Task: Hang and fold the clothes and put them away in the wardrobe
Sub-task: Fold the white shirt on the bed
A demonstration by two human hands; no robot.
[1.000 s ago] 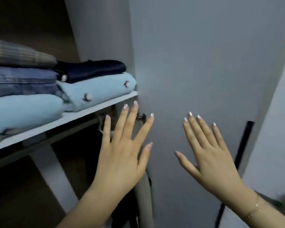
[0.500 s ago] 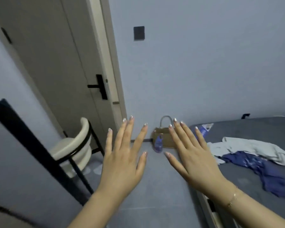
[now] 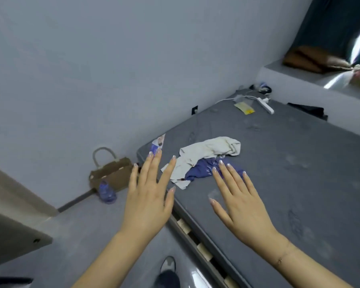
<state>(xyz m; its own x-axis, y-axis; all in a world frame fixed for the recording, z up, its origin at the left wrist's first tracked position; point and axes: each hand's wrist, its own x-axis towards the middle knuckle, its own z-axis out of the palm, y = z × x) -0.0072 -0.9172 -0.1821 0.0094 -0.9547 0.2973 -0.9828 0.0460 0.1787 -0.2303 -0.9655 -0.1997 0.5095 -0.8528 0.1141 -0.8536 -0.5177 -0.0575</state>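
Both hands, left and right, hover flat-fingered and empty before white and blue clothes on the mattress

- No readable text, brand, number or sign anywhere.
- Yellow tag on the grey mattress — dark marks on it, too small to read.
- Blue-and-white printed packet at the mattress corner — print blurred, illegible.
- Blue bottle beside the brown bag — no legible label.
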